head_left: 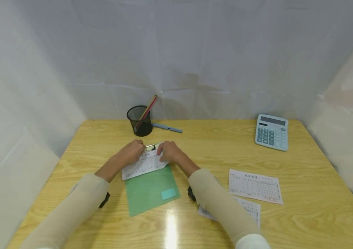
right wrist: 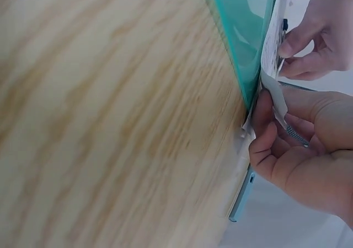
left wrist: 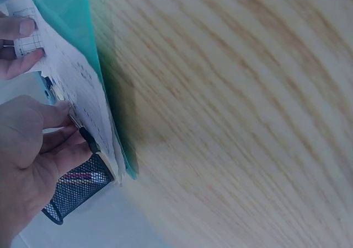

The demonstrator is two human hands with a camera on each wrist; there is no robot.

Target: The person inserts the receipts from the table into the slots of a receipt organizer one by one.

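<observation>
A translucent green clip folder lies slightly turned on the table, with a pale blue label near its lower right corner. Across its top part is a printed paper form, close under the metal clip. My left hand pinches that clip between thumb and fingers; the left wrist view shows its thumb on the metal wire. At the form's right end, my right hand pinches the paper, which bends up over its fingers in the right wrist view.
A black mesh pen cup holding pencils stands behind the left hand, with a blue pen beside it. A light blue calculator sits at the back right. Two more printed forms lie at the right, one partly hidden under the right sleeve.
</observation>
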